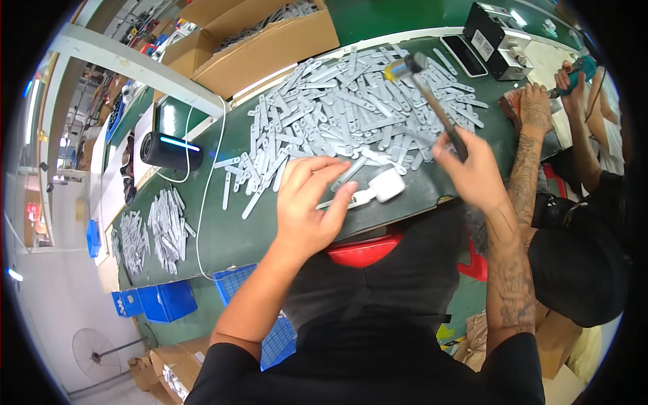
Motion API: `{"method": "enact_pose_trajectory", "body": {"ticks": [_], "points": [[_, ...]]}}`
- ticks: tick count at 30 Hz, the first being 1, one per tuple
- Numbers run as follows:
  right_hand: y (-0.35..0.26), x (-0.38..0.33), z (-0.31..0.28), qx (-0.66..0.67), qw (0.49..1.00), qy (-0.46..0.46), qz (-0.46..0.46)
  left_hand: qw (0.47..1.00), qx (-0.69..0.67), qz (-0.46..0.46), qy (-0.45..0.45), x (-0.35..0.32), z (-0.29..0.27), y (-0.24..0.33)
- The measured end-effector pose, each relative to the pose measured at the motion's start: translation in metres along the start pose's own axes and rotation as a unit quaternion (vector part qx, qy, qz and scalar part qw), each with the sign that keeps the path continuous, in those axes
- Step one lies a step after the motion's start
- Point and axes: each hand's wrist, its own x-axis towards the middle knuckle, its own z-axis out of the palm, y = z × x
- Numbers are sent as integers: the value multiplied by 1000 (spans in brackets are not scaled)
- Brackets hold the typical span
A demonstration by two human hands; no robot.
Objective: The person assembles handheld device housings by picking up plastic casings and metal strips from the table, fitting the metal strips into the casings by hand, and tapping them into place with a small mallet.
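Note:
My right hand (472, 169) is wrapped round the handle of a hammer (439, 108), its dark and yellow head raised over a heap of grey flat strips (337, 108). Fingers curved and thumb apart, my left hand (307, 202) hovers at the table's near edge. A grey strip (349, 174) lies by its fingertips, and another piece is partly hidden beneath the hand; neither looks gripped. Just right of my left hand sits a white block (387, 184) with rounded corners, next to a small white piece (364, 197).
Sorted strips (169, 229) and a dark cylindrical speaker (169, 150) are on the left. A cardboard box (270, 50) of parts stands at the back. A phone (464, 55) and black device (496, 44) are back right, near a co-worker's hand (534, 108) and teal power tool (582, 73).

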Motion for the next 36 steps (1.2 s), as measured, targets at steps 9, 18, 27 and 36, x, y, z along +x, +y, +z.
{"method": "enact_pose_trajectory", "body": {"ticks": [9, 18, 27, 36], "points": [[-46, -64, 74, 161, 956, -227, 90, 950, -181, -92, -239, -31, -9, 11], [-52, -67, 105, 198, 960, -151, 127, 928, -228, -246, -165, -64, -14, 25], [-30, -31, 94, -4, 998, 59, -16, 953, -139, -206, -173, -50, -28, -4], [-19, -18, 95, -23, 998, 9, 62, 960, -101, -254, -67, -35, -30, -36]]}}
